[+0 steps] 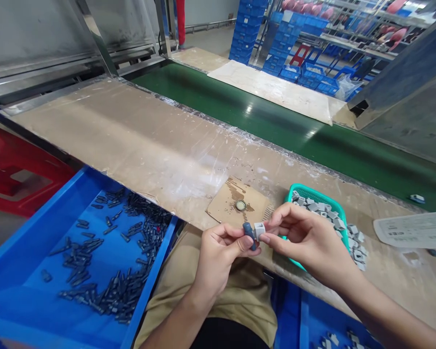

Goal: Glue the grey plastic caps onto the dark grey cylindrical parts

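The relation that matters lies between the fingertips: a grey block (259,230) sits just to the right of a dark blue piece (247,230), at the near edge of the worktop (148,145). The two are side by side; whether they touch or are already joined, I cannot tell. The blue piece's long axis stands fairly steep in the view, its top leaning left and its lower end toward the right; the block meets its side rather than either end.

The left hand (218,252) is nearer the blue piece and pinches it between thumb and bent fingers, its forearm rising from below the near edge. The right hand (308,237) pinches the block between thumb and index finger, reaching leftward with the other fingers curled behind.

Beyond the hands, by the same edge, lies a cardboard piece (221,206) with a small round object (241,205) on it. A green basket (314,188) of grey blocks stands behind the right hand. Off the near edge, to the left, a blue bin (14,286) holds many dark pieces.
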`<action>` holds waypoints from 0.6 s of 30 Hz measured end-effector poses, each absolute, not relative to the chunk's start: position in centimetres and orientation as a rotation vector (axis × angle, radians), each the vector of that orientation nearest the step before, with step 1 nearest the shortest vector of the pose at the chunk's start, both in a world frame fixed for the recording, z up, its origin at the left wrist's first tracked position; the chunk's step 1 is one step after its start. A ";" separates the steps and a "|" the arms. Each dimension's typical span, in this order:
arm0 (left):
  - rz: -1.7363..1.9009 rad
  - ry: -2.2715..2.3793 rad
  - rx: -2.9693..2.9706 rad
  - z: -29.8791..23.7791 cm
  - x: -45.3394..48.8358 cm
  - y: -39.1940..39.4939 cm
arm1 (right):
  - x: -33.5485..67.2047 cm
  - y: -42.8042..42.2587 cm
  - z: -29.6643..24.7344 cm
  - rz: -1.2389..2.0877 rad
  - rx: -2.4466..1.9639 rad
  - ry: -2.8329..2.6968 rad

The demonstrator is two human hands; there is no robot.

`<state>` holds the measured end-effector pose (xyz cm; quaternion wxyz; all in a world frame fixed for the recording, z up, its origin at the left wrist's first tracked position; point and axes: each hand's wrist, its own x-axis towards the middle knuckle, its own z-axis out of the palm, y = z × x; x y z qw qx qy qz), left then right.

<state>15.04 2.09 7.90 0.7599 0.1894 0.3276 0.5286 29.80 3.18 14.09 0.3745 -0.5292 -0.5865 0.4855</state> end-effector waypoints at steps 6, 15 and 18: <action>1.164 0.847 0.549 8.3 14.9 2.4 | 29.9 3.6 13.8 1.378 -1.366 -1.409; 1.165 1.174 0.792 5.6 10.4 3.8 | 32.4 10.8 11.1 1.151 -1.498 -1.366; 1.187 1.406 0.671 5.2 4.7 3.5 | 37.3 16.7 10.6 0.866 -1.689 -1.189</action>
